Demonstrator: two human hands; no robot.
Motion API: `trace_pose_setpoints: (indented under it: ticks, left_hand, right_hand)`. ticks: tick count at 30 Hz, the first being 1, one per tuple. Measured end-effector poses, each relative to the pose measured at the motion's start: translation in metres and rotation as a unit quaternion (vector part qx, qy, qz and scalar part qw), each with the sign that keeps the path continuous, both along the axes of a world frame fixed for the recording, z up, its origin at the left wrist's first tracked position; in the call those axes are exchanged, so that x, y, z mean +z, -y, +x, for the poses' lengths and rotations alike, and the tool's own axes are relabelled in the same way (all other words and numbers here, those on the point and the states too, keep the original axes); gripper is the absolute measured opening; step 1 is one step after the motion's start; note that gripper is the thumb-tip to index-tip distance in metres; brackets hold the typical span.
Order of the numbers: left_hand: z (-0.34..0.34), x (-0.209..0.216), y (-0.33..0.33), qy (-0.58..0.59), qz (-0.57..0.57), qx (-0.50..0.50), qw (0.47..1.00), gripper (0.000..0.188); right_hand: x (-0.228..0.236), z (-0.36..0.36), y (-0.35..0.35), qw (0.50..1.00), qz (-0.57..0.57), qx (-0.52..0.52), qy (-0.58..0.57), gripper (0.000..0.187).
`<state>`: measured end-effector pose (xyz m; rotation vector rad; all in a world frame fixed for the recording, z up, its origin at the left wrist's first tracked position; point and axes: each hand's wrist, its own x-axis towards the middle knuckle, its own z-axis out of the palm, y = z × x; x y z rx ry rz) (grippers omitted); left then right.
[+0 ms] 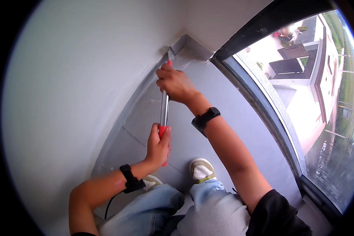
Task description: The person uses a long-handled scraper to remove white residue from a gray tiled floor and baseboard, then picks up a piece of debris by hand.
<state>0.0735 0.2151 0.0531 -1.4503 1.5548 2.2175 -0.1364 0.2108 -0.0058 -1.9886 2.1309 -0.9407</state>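
A long-handled scraper (165,108) with a silver shaft and red grips slants away from me toward the floor corner. My right hand (176,83) wraps round its upper part near the blade. Lower down, my left hand (159,144) is closed on the red end grip. The scraper's flat blade (170,54) meets the grey skirting (178,45) or the floor beside it; exactly which, I cannot tell. Pale crumbs and scuffs (188,62) lie on the grey floor tiles (200,114) near the corner.
A white wall (67,86) rises close on the left. Along the right runs a dark window frame (259,100) with glass, and buildings and greenery show outside. My shoes (202,170) stand on the tiles below my hands. A black band (205,119) is on each wrist.
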Motion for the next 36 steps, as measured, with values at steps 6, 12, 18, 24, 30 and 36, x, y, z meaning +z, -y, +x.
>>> trace_pose_setpoints:
  ticks: [6,12,18,24,30,36]
  left_hand:
    - [-0.026,0.009,0.021,-0.032,-0.044,-0.048,0.997,0.028]
    - [-0.004,0.012,0.022,0.008,-0.037,-0.048,0.998,0.028]
    - [0.028,0.028,0.054,0.036,0.377,-0.165,0.911,0.052]
    - [0.020,0.009,0.010,-0.061,0.450,-0.054,0.890,0.059]
    - [0.001,-0.019,-0.038,-0.099,0.149,-0.054,0.982,0.045]
    - [-0.028,-0.027,-0.071,-0.121,0.228,-0.030,0.966,0.048]
  right_hand:
    - [0.012,-0.027,0.002,0.998,-0.018,-0.056,-0.024,0.012]
    - [0.011,-0.006,-0.003,0.999,-0.001,-0.019,-0.051,0.013]
    - [0.031,0.003,-0.054,0.998,-0.001,-0.001,-0.058,0.016]
    - [0.046,-0.024,-0.063,0.960,0.188,0.108,-0.175,0.027]
    - [0.067,-0.032,-0.032,0.815,0.428,0.173,-0.350,0.008]
    - [0.051,-0.043,-0.030,0.755,0.452,0.227,-0.417,0.006]
